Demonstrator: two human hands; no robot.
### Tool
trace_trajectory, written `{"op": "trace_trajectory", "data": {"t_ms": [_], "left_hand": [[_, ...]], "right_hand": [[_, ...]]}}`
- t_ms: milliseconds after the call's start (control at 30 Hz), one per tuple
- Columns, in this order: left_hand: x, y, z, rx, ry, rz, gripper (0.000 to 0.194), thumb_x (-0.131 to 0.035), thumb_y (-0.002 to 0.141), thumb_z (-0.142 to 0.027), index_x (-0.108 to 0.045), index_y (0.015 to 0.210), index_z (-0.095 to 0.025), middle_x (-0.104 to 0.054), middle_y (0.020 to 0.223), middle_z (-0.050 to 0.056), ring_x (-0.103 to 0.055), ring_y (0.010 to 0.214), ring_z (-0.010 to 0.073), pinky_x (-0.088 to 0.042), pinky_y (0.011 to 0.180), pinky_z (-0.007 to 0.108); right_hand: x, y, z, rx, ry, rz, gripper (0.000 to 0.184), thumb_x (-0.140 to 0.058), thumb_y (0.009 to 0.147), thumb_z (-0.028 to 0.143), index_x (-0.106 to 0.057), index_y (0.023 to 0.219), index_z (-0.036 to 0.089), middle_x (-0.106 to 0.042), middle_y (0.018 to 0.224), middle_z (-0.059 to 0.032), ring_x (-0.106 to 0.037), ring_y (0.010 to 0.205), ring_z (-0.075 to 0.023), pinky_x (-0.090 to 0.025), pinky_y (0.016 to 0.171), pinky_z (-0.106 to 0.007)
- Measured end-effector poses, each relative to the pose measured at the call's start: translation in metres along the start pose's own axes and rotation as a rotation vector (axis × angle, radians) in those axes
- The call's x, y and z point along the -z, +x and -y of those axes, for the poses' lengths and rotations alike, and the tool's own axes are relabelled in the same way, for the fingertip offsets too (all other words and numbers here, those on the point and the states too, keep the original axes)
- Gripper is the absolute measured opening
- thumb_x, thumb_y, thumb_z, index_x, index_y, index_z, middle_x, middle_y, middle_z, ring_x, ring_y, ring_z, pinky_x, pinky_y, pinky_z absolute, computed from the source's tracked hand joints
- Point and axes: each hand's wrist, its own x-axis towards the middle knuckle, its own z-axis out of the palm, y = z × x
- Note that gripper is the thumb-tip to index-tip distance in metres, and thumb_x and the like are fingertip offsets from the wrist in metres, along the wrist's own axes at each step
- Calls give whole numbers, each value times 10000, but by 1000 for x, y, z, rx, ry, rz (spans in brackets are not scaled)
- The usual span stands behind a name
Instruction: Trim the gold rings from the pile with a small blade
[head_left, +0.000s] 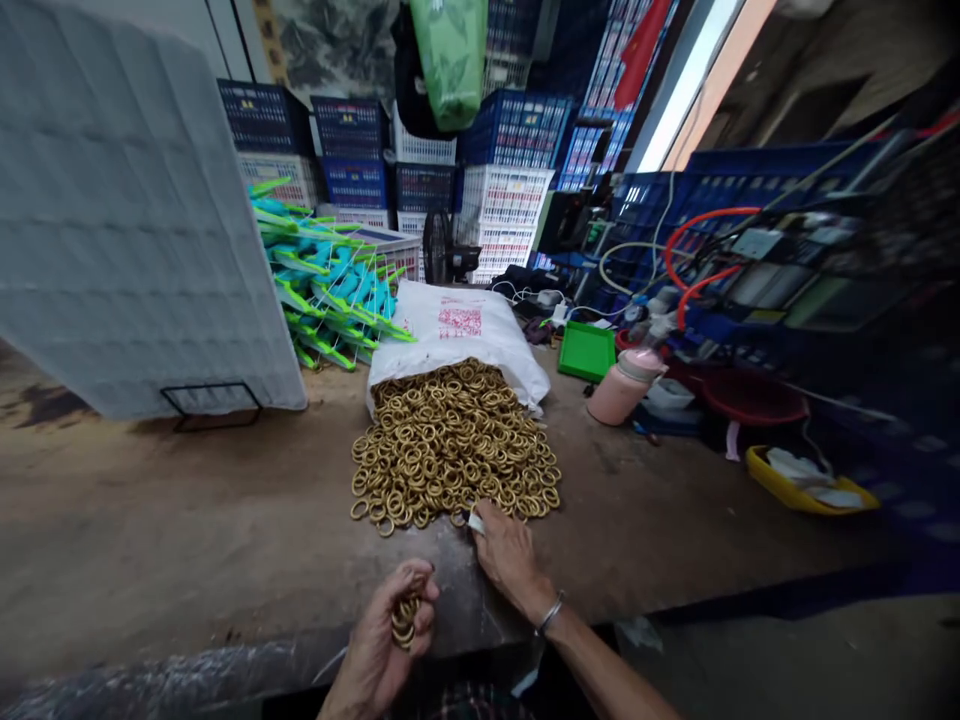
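Note:
A heap of brass-coloured rings (457, 440) spills from the mouth of a white woven sack (427, 315) onto the table. Below the heap, my left hand (382, 630) is curled closed around several gold rings (405, 622), palm partly turned up. My right hand (510, 560) reaches to the front edge of the heap, its fingers bent and close together. A white patch, perhaps tape, shows at its fingertips. Whatever those fingertips pinch is hidden. A metal bracelet (550, 613) circles the right wrist.
Left stands a tall grey-white panel (142, 220) near a black wire stand (214, 405). Green-and-turquoise plastic pieces (330, 285) are piled behind it. To the right are a green tray (586, 350), a pink bottle (625, 385), a yellow dish (810, 490) and machinery with hoses.

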Motion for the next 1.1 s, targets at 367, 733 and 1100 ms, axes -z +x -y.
{"op": "trace_trajectory", "data": {"t_ms": [367,733,1100], "left_hand": [[-4,11,-5,-40,24,-27,284,-755,598,-295,-524,677,-150,-560,646,-9,-580,599,114,-366,409,162],[-8,12,-1,-393,744,-61,399,-589,730,-436,-586,1003,-146,-467,535,-60,-370,415,51,-284,416,178],[-12,11,0,-639,970,-112,172,-565,750,-325,-593,695,-165,-532,604,-10,-450,584,109,-363,583,222]], "right_hand": [[6,1,-3,96,238,9,172,-397,765,107,-537,825,188,-602,740,-30,-520,668,-140,-282,588,-238],[20,-17,20,12,1278,718,351,-529,731,533,-403,730,206,-282,538,106,-191,416,-42,-164,392,-179],[10,-14,24,-49,1178,532,327,-517,742,476,-403,626,191,-342,491,89,-256,402,-41,-199,378,-175]]}}
